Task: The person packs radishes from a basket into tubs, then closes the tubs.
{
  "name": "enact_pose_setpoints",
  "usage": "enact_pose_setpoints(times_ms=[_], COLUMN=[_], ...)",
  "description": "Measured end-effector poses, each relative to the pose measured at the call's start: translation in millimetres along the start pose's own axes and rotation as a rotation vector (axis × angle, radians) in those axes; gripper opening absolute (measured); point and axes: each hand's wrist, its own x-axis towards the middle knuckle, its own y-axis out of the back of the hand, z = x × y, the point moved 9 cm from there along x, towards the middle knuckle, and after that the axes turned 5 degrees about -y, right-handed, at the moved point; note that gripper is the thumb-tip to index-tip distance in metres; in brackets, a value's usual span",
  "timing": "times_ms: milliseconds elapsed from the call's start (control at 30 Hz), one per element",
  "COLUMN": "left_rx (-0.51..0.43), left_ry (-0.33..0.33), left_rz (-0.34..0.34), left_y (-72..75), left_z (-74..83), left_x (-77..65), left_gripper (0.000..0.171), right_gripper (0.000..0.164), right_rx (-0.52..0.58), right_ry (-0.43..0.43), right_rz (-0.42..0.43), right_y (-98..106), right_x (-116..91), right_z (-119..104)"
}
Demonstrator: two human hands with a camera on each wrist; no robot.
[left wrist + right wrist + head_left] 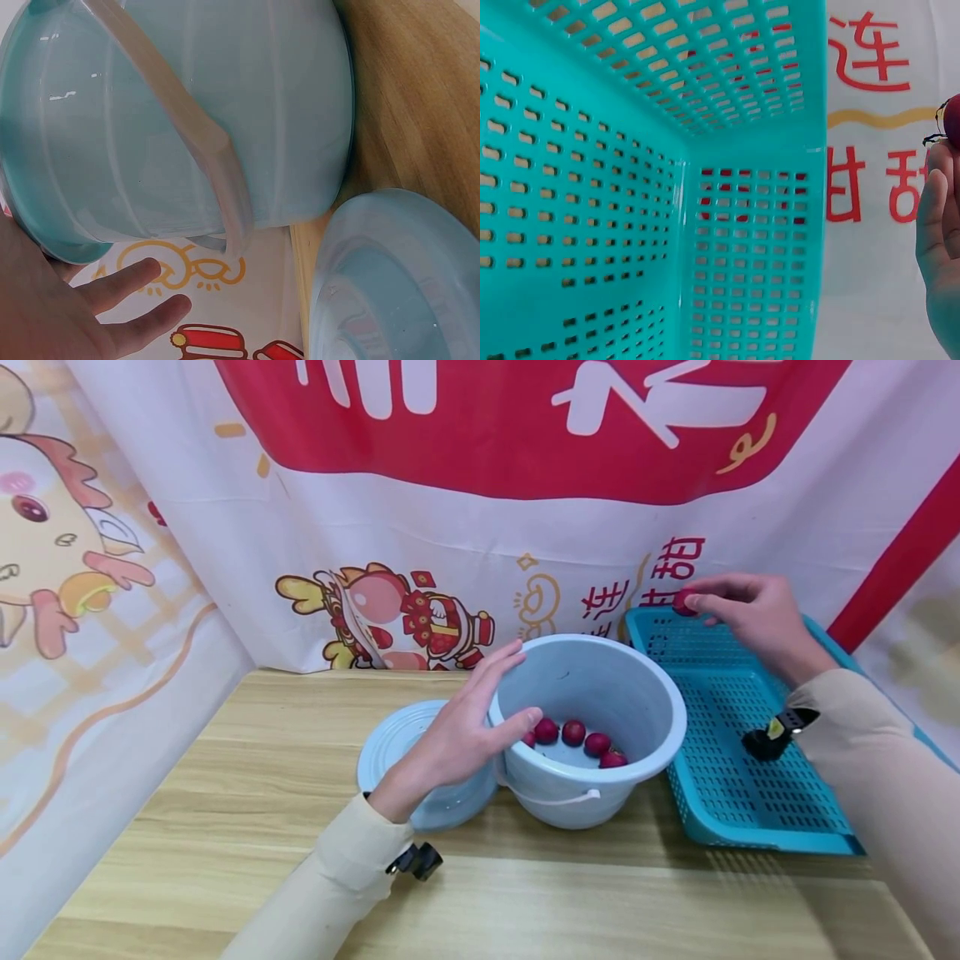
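Note:
My left hand [468, 727] rests at the left rim of a light blue bucket [615, 693], its thumb over the rim and its fingers extended along the outside. In the left wrist view two straight fingers [146, 322] stand apart from the bucket wall. Several small round red radishes [573, 732] lie on the bucket's bottom. At the back right, my right hand [757, 610] pinches one red radish [683, 602] above the back edge of a teal basket [780, 841]. Dark stringy ends show on that radish in the right wrist view.
A round light blue lid [397, 735] lies on the wooden table [300, 760], left of the bucket. The bucket's white handle [558, 799] hangs down in front. Behind everything hangs a printed cloth [420, 518]. The teal basket stands just right of the bucket.

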Motion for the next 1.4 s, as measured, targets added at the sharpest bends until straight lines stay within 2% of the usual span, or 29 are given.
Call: enact_pose_setpoints(times_ms=[533,767,1000,1233,1400], left_rx=[-0.002,-0.002,-0.003,-0.01,-0.007], left_ry=[0.021,0.011,-0.003,0.01,0.011], left_rz=[0.0,-0.001,0.001,-0.006,-0.009], left_y=[0.0,0.0,0.5,0.7,0.4], left_z=[-0.1,1.1,1.0,-0.2,0.5], left_x=[-1.0,-1.0,-0.6,-1.0,-0.6], left_gripper=[0.079,0.079,0.079,0.079,0.079], right_gripper=[0.048,0.045,0.039,0.035,0.035], right_rx=[-0.008,-0.01,-0.021,-0.124,-0.209], right_ry=[0.156,0.209,0.249,0.324,0.421], right_rz=[-0.022,-0.101,-0.18,-0.223,-0.244], right_y=[-21,-43,-73,-97,-105], right_x=[-26,-39,-55,-71,-78], right_z=[-44,-65,-83,-92,-96])
